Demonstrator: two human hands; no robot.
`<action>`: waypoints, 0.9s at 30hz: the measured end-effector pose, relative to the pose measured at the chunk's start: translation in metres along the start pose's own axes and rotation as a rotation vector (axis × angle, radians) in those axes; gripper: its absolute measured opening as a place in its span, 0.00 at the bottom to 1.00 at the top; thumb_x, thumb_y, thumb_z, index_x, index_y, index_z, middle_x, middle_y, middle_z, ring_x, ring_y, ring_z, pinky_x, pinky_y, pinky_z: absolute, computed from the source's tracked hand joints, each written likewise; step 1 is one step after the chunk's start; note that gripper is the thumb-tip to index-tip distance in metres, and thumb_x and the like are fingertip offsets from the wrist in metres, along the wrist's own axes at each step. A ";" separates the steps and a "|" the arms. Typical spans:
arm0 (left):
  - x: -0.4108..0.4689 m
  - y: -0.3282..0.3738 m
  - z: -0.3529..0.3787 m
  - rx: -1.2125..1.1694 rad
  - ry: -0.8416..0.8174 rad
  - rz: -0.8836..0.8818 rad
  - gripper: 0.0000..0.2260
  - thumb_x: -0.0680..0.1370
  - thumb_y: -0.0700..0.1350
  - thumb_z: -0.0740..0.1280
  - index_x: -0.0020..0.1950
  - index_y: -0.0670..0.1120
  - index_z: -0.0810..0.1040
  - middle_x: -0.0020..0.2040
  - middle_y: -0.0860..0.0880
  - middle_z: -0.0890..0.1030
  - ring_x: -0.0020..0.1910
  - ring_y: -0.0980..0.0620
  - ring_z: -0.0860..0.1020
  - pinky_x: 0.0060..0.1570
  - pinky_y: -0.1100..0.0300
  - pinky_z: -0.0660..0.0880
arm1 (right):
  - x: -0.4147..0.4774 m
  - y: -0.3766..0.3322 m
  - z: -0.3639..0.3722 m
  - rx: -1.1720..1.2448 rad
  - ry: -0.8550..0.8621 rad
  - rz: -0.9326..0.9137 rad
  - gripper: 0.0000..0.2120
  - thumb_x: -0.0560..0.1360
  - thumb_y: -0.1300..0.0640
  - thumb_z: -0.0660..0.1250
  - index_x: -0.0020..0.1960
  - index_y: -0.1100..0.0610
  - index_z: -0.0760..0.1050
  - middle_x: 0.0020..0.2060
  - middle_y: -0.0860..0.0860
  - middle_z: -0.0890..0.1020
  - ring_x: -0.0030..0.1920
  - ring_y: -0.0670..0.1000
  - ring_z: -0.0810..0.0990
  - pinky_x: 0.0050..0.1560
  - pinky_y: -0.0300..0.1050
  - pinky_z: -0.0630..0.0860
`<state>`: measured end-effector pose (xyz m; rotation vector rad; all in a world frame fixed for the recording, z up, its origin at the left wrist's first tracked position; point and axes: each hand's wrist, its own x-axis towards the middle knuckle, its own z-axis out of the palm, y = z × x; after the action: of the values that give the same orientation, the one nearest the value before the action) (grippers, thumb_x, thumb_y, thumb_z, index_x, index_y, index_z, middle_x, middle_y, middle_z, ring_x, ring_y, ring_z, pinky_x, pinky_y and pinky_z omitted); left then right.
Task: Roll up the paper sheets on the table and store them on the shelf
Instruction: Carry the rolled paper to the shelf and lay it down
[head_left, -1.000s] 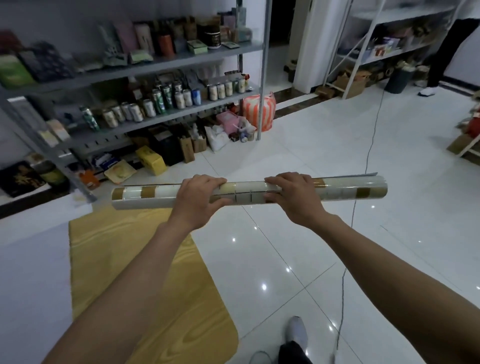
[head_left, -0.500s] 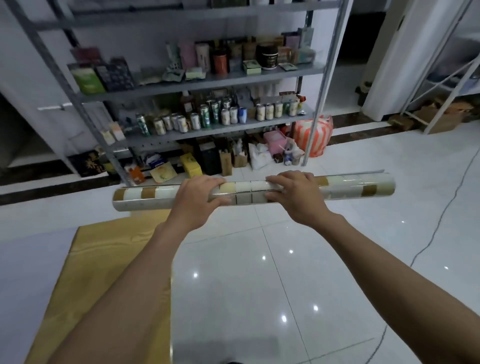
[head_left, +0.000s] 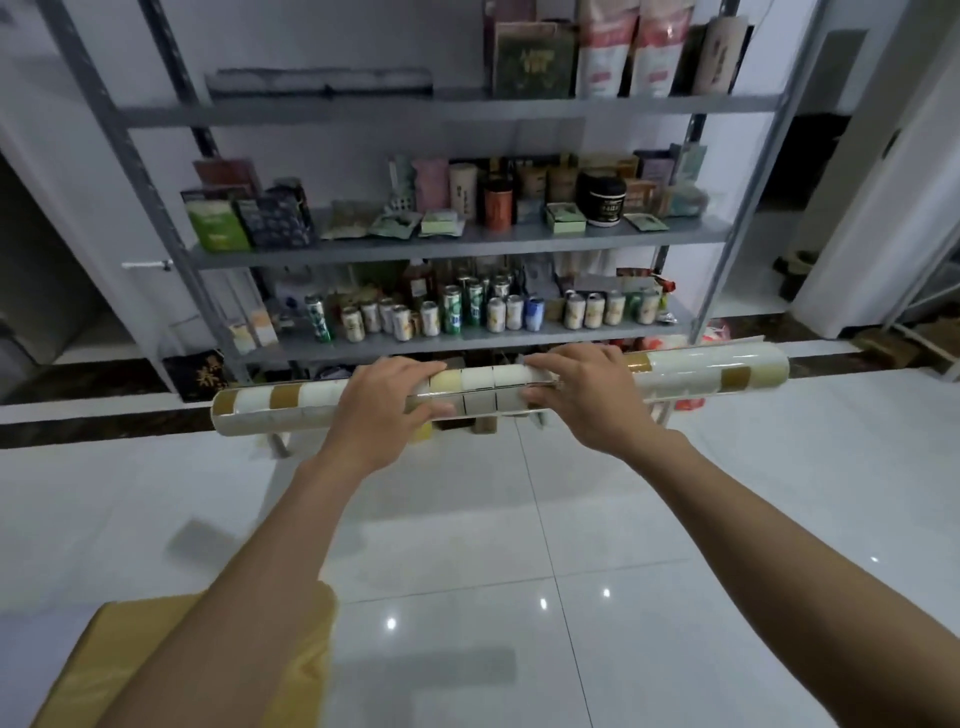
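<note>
I see the roll of paper up in the air, held across the view in front of the shelf and not touching it. It has a pattern of white and gold squares. It lies almost level, with the right end a little higher in the picture than the left end. The left grip is closed around the roll left of its middle, with the fingers curled over the top. The right grip is closed around it just right of the middle, fingers also over the top. A short bare part of the roll shows between the two grips, and both ends stick out well past them. Both arms reach forward from the near edge. The shelf is a grey metal rack, far from me. One board carries many cans in a row, the board above it has boxes and a black jar, and on the top board, at the left, lies a dark long thing. Under the arms is the white tiled floor, which is shiny. Near me at the left a yellow sheet lies flat, partly hidden by the left arm.
</note>
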<state>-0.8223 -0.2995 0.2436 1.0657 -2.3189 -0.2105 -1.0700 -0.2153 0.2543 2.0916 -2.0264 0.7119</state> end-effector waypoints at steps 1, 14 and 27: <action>0.015 -0.010 0.000 0.006 0.004 -0.004 0.23 0.73 0.58 0.69 0.65 0.51 0.75 0.58 0.52 0.79 0.56 0.52 0.74 0.56 0.55 0.65 | 0.020 0.002 0.005 0.001 -0.005 -0.009 0.21 0.75 0.40 0.63 0.65 0.47 0.75 0.57 0.48 0.79 0.59 0.50 0.73 0.61 0.47 0.62; 0.189 -0.135 0.034 0.058 0.038 -0.127 0.23 0.73 0.59 0.69 0.65 0.51 0.76 0.57 0.51 0.79 0.56 0.51 0.74 0.57 0.50 0.69 | 0.245 0.060 0.106 0.066 -0.025 -0.107 0.22 0.74 0.37 0.63 0.63 0.46 0.76 0.56 0.48 0.80 0.58 0.50 0.75 0.60 0.48 0.63; 0.370 -0.248 0.051 0.165 0.076 -0.196 0.22 0.74 0.60 0.67 0.65 0.53 0.75 0.59 0.53 0.78 0.57 0.51 0.73 0.57 0.54 0.67 | 0.467 0.106 0.174 0.159 0.001 -0.199 0.20 0.73 0.40 0.67 0.62 0.47 0.77 0.55 0.48 0.80 0.57 0.51 0.75 0.57 0.45 0.60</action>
<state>-0.8820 -0.7431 0.2719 1.3609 -2.1936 -0.0530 -1.1426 -0.7189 0.2771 2.3371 -1.7798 0.8631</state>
